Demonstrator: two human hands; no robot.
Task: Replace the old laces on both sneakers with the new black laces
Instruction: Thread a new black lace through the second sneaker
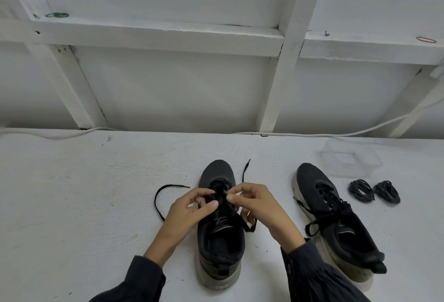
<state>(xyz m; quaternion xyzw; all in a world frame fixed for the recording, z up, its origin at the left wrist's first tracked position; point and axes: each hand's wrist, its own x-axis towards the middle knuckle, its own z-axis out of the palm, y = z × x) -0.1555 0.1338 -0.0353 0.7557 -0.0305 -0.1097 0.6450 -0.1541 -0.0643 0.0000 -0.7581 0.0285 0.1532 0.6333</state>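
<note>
Where our two hands meet over the left sneaker point(219, 241), the left hand point(189, 208) and right hand point(254, 203) each pinch its black lace point(246, 169) by the eyelets. One loose end trails left and one far. We count two sneakers on the counter point(84, 193); the right sneaker point(336, 225) sits laced and tied. Right of it lie two new laces, left coil point(361, 190) beside right coil point(387, 191), near one clear box point(348, 160).

Dim, even, cool light; soft shadows; no glare; wide-angle bend at edges; pic slightly soft, hands incl.
</note>
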